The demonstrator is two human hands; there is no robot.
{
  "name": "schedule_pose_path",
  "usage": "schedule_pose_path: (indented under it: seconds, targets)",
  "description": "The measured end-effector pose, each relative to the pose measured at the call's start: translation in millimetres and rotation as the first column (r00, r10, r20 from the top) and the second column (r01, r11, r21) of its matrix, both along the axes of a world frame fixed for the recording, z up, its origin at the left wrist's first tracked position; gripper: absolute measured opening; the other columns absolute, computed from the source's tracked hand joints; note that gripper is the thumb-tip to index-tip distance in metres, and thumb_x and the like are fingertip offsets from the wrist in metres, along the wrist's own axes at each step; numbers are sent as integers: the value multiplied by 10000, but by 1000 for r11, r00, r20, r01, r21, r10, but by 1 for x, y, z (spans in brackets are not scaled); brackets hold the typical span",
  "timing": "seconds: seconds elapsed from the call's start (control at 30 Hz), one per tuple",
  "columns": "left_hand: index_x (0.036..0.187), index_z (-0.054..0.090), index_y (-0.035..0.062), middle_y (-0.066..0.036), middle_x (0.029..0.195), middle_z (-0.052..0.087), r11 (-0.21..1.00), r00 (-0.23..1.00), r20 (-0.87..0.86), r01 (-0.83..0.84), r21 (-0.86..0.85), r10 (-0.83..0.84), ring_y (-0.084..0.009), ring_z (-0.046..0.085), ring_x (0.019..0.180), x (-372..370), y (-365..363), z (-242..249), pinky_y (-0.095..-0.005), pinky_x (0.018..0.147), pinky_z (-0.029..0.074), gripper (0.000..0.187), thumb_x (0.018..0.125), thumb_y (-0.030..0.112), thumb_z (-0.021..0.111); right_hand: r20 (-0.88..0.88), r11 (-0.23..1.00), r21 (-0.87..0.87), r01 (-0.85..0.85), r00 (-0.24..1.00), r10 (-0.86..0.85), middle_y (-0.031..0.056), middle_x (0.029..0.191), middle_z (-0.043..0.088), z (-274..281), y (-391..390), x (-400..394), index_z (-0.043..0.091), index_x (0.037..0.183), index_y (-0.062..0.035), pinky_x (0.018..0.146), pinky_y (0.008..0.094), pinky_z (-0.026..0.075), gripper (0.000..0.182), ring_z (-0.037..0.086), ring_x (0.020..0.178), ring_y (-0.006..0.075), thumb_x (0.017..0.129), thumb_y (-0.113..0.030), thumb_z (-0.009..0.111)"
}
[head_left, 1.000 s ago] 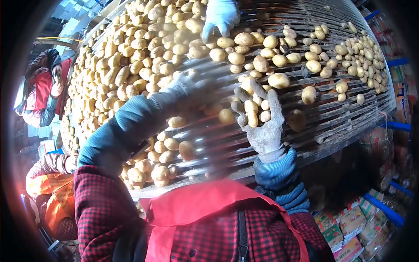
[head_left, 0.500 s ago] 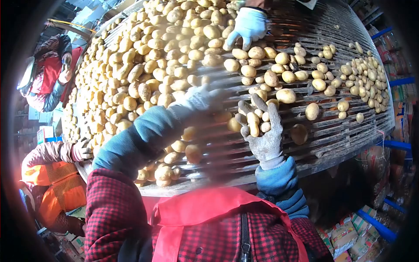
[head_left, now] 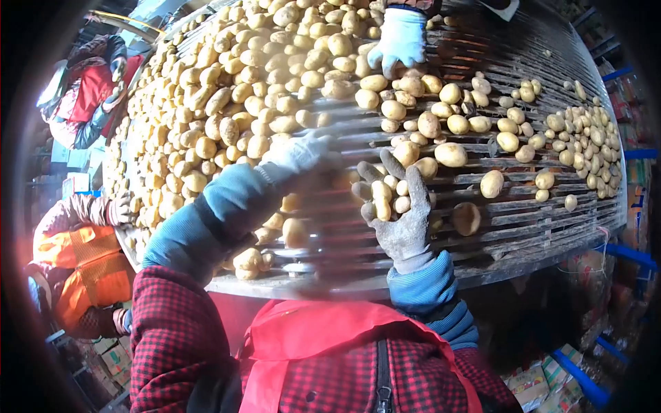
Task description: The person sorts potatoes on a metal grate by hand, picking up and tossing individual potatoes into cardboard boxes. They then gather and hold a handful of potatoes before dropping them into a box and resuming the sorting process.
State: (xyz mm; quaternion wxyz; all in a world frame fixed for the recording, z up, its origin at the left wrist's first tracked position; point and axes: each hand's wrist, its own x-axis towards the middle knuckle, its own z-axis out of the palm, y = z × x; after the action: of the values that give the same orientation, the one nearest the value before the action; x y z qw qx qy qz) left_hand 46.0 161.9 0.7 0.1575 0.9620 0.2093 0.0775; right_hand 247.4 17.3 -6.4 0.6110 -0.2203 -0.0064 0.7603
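My right hand (head_left: 401, 235), in a dirty grey-white work glove, is palm up over the slatted table (head_left: 420, 265). Its fingers curl round several small potatoes (head_left: 381, 198). Just beyond its fingertips lie larger loose potatoes (head_left: 451, 155). My left hand (head_left: 296, 157), in a white glove, reaches over the near edge of the big potato heap (head_left: 200, 117). Motion smears its fingers, so I cannot make out whether they grip anything. Potatoes (head_left: 295, 233) also lie on the slats below my left wrist.
Across the table is another person's white-gloved hand (head_left: 401, 38), close to the potatoes. Two more people stand on the left, one in an orange vest (head_left: 96, 272). A cluster of small potatoes (head_left: 585, 144) lies at the right end. Blue bars (head_left: 630, 253) and cartons (head_left: 530, 389) are beyond the edge.
My right hand has shifted slightly left, still cradling the small potatoes. My left hand stays by the heap, its fingers blurred. The hand across the table has drawn back a little and changed finger pose.
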Motion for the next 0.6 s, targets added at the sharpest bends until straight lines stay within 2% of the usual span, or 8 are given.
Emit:
schedule_pose_path:
  seconds: [0.07, 0.23, 0.33, 0.4, 0.43, 0.5, 0.53, 0.6]
  targets:
    - [854, 677, 147, -36, 1000, 659, 976, 971, -182, -179, -124, 155, -293, 655, 944, 2, -8, 0, -419, 728, 546, 234, 724, 251, 842, 15, 999, -41, 1, 1000, 0, 163, 1337, 606, 4, -4, -1, 552, 1420, -164, 694, 300, 568, 516, 676, 1051, 306, 1051, -513, 457]
    - [956, 726, 124, -7, 859, 647, 858, 874, -9, -480, -182, 486, -145, 656, 816, 4, -10, -10, -309, 724, 538, 163, 815, 122, 808, -75, 999, -13, -42, 996, 41, 154, 1340, 603, 5, -8, -3, 567, 1407, -184, 700, 300, 575, 493, 677, 1059, 299, 1046, -506, 475]
    - [962, 707, 91, 1, 766, 618, 470, 614, 120, -448, -761, 780, -123, 632, 707, 13, -12, -4, -303, 618, 542, 116, 868, 133, 761, -51, 999, -7, -46, 998, 46, 152, 1345, 601, 7, -11, -4, 571, 1401, -195, 742, 314, 577, 493, 663, 1089, 305, 1037, -517, 489]
    - [1053, 670, 82, -2, 696, 596, 165, 377, 72, -220, -962, 923, -92, 490, 454, 14, -26, 9, -253, 356, 403, 199, 897, 197, 712, -45, 999, -29, -34, 998, 33, 146, 1356, 598, 9, -12, -3, 583, 1383, -198, 781, 342, 575, 484, 648, 1106, 304, 1027, -517, 510]
    - [1073, 665, 76, -9, 699, 601, 327, 364, 240, -201, -924, 900, -91, 478, 449, 16, -34, 13, -246, 356, 386, 229, 892, 209, 714, -41, 999, -37, -29, 999, 27, 144, 1361, 596, 10, -11, -4, 589, 1374, -199, 801, 356, 574, 479, 641, 1115, 304, 1022, -517, 520]
    - [1104, 658, 71, -43, 747, 638, 155, 74, 159, 53, -987, 985, -95, 442, 428, 31, -57, 35, -241, 344, 343, 272, 895, 235, 712, -75, 989, -129, 70, 994, -80, 125, 1296, 619, 10, -7, -8, 611, 1322, -191, 842, 393, 565, 445, 629, 1124, 302, 1008, -500, 554]
    - [1175, 631, 88, -77, 814, 669, 199, 7, 200, 73, -977, 980, -100, 450, 436, 32, -56, 21, -236, 357, 356, 304, 920, 238, 698, -109, 989, -123, 84, 989, -97, 90, 1199, 637, 14, -3, -10, 631, 1260, -182, 875, 429, 556, 402, 625, 1091, 283, 991, -477, 589]
    - [1227, 608, 93, -86, 959, 664, 393, 81, 386, -93, -915, 919, -131, 560, 614, 29, -69, 16, -251, 480, 460, 334, 921, 204, 685, -100, 986, -104, 130, 985, -140, 40, 1047, 646, 25, 7, -16, 654, 1179, -170, 913, 469, 545, 350, 621, 1029, 245, 973, -451, 624]
